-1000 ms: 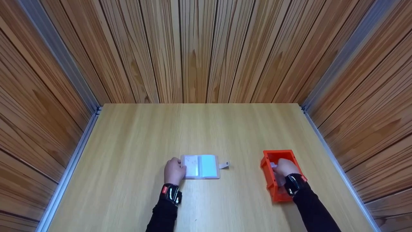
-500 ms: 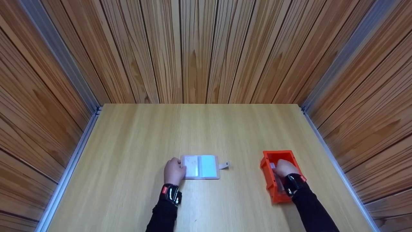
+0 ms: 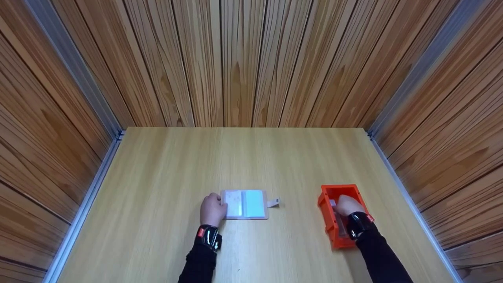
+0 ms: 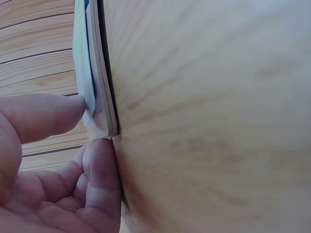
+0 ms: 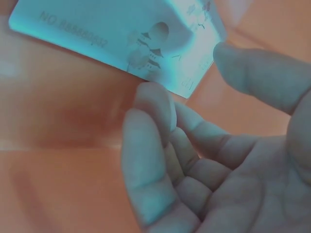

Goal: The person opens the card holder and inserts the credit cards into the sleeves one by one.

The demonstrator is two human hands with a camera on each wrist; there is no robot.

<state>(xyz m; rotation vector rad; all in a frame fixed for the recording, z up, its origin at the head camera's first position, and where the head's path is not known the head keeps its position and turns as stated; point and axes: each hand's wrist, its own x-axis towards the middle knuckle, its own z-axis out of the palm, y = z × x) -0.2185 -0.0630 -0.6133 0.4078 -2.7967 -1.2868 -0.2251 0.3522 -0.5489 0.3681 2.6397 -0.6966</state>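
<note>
A small card holder (image 3: 253,203) lies unfolded on the table, showing clear sleeves and a strap with a snap (image 3: 274,202) at its right. My left hand (image 3: 212,209) pinches its left edge, thumb on the sleeve side, other fingers curled beneath the corner, as the left wrist view shows. Inside the orange bin (image 3: 338,243) is my right hand (image 3: 349,205). A pale card (image 5: 112,43), printed with a number and small pagoda-like buildings, is between its thumb and index fingertip, which meet two of the card's edges near one corner. The remaining fingers curl loosely below.
The wooden table (image 3: 251,157) is bounded by a slatted back wall (image 3: 243,63) and slatted side walls with metal rails. Translucent pieces (image 3: 342,226) lie in the bin beside the right wrist, partly hidden by the arm.
My right hand has shifted slightly inside the bin, and the translucent pieces near it sit a little lower. The left hand and card holder stay in place.
</note>
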